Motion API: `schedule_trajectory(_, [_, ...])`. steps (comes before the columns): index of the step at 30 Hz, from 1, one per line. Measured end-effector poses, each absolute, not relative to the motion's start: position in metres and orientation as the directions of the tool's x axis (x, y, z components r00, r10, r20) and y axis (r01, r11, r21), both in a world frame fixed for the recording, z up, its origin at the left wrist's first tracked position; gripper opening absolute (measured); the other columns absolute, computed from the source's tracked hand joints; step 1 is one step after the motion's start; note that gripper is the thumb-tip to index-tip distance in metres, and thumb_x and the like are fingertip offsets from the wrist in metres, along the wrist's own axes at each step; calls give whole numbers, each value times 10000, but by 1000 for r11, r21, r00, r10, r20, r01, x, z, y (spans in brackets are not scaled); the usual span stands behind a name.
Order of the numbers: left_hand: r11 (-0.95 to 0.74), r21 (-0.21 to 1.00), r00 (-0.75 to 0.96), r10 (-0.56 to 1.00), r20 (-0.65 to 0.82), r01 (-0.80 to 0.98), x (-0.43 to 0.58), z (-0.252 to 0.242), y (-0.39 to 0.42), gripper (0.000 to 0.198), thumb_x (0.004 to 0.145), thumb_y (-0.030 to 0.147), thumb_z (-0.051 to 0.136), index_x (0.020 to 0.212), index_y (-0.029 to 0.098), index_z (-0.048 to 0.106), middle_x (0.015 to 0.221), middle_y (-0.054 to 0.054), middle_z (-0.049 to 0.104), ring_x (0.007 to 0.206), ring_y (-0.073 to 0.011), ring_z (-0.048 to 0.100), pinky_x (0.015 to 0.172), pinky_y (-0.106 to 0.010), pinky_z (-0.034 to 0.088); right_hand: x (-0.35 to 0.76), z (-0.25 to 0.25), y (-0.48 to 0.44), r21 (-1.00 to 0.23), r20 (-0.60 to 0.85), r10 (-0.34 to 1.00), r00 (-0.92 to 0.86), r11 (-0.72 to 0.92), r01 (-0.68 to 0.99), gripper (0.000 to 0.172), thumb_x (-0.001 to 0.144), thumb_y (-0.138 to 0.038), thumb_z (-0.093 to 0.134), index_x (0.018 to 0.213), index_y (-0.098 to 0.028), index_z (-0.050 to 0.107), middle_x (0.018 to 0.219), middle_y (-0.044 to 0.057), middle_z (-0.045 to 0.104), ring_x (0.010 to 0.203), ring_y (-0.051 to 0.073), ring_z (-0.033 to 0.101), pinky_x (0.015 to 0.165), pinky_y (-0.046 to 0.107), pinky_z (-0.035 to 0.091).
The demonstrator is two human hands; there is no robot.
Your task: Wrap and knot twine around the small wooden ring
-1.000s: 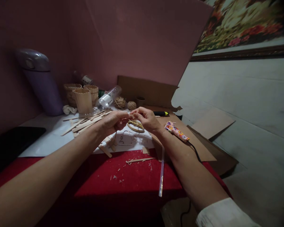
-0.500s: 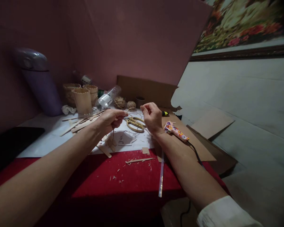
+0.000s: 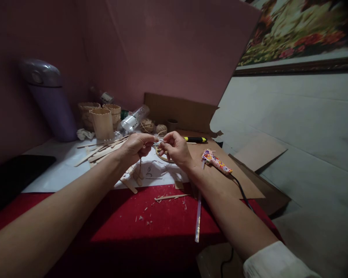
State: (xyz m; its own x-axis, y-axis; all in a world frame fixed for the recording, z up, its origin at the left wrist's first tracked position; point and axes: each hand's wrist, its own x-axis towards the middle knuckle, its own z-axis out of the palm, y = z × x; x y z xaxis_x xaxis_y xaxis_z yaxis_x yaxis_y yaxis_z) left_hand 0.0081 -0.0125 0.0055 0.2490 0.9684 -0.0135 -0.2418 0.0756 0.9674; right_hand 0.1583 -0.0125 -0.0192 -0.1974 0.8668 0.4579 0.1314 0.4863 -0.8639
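Observation:
My left hand is closed in a pinch on a piece of brown twine, whose tail hangs below the fingers. Its short upper end pokes out at the fingertips. Close against that end, my right hand has thumb and forefinger pinched together on the twine, though the strand there is very thin. Beneath the right fingers lie gold-handled scissors, largely covered by the hand. Two balls of twine rest behind my hands.
Wooden craft sticks lie left on white paper. A flowered glue gun with a glue stick and cord rests on cardboard at right. Behind are a yellow-black cutter, clear plastic bottle, wooden cups and purple container.
My right hand has moved left and down to meet the left fingertips at the twine's end. It now covers much of the scissors and uncovers the cutter. My left hand stays nearly still.

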Motion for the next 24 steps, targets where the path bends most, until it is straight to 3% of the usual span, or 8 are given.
schedule_trajectory(5, [-36, 998, 90, 995, 40, -42, 10, 6, -15, 127, 576, 164, 661, 583, 135, 538, 398, 65, 381, 347, -33, 281, 387, -215, 129, 156, -15, -20, -879, 437, 872, -219, 466, 104, 201, 805, -334, 540, 882, -211, 400, 555, -63, 574, 379, 88, 549, 311, 155, 351])
schedule_trajectory(10, [-26, 993, 189, 982, 3, 118, 9, 9, -17, 78, 574, 170, 656, 614, 121, 610, 391, 58, 378, 346, -38, 266, 405, -236, 120, 166, -11, -17, -843, 463, 825, -326, 523, 126, 253, 767, -322, 612, 946, -190, 493, 610, -43, 576, 440, 75, 542, 393, 185, 414])
schedule_trajectory(17, [17, 994, 343, 938, -52, 106, 4, 8, -14, 70, 581, 151, 669, 626, 128, 621, 424, 59, 350, 358, -33, 242, 419, -246, 82, 174, -15, -4, -759, 584, 767, -267, 632, 156, 117, 723, -192, 618, 818, -174, 551, 654, -33, 548, 515, 66, 494, 480, 206, 412])
schedule_trajectory(24, [21, 995, 334, 941, -54, 100, 6, 9, -16, 53, 603, 132, 653, 642, 117, 620, 422, 55, 349, 364, -35, 246, 411, -237, 91, 174, -18, -5, -709, 617, 747, -246, 664, 237, 77, 748, -215, 585, 807, -178, 553, 683, -22, 568, 555, 80, 504, 526, 220, 426])
